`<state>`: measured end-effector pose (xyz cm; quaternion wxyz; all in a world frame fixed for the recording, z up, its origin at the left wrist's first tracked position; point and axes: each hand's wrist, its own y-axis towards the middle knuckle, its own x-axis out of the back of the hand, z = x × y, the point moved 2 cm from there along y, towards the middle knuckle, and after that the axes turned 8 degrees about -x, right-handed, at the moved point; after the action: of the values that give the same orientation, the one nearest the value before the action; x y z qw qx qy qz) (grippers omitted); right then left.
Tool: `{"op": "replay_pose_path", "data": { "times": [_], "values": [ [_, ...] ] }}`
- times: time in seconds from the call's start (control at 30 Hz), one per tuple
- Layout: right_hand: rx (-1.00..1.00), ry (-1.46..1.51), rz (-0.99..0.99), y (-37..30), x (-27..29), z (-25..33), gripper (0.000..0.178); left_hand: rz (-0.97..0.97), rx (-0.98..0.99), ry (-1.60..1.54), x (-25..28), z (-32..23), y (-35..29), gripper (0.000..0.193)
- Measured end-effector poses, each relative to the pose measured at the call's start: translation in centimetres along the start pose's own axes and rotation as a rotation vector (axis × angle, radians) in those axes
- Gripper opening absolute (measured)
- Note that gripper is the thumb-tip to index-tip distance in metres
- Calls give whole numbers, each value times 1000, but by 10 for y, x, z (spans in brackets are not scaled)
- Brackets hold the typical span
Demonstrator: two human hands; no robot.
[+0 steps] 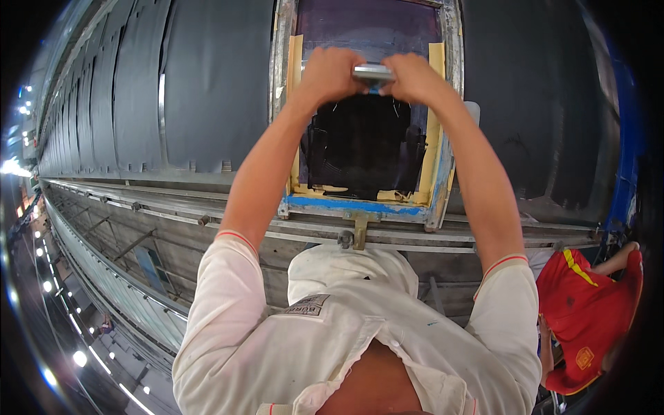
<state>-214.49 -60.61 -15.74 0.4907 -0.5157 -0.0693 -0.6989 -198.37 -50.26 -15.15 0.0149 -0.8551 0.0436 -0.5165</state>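
Both arms stretch forward over a screen-printing frame (360, 205). My left hand (333, 75) and my right hand (413, 77) are closed on the two ends of a squeegee (372, 72), whose silvery upper edge shows between them. Its blade lies mostly hidden below the hands. Black wet ink (360, 142) covers the screen on the near side of the squeegee. Beyond it the mesh (373, 24) looks dark purple. Yellowish tape (434, 135) lines the frame's inner sides, smeared with ink along the near edge.
Dark sheets (214, 83) lie in a long row to the left, and another dark panel (515, 131) is on the right. A metal rail (311, 235) with a brass-coloured bracket (360, 232) runs along the near edge. A person in a red shirt (588, 318) is close by at the right.
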Motion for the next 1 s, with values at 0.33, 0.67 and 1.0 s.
{"op": "replay_pose_path", "data": {
  "times": [0.33,0.67,1.0],
  "values": [
    [130,-52,-21,-90,-44,28,25,-16,-65,40,-18,-52,-92,24],
    [-51,17,25,17,15,1,28,31,52,27,1,8,12,31],
    [28,-59,-71,-96,-70,23,31,-84,-42,17,-35,-59,-111,24]
  ]
}}
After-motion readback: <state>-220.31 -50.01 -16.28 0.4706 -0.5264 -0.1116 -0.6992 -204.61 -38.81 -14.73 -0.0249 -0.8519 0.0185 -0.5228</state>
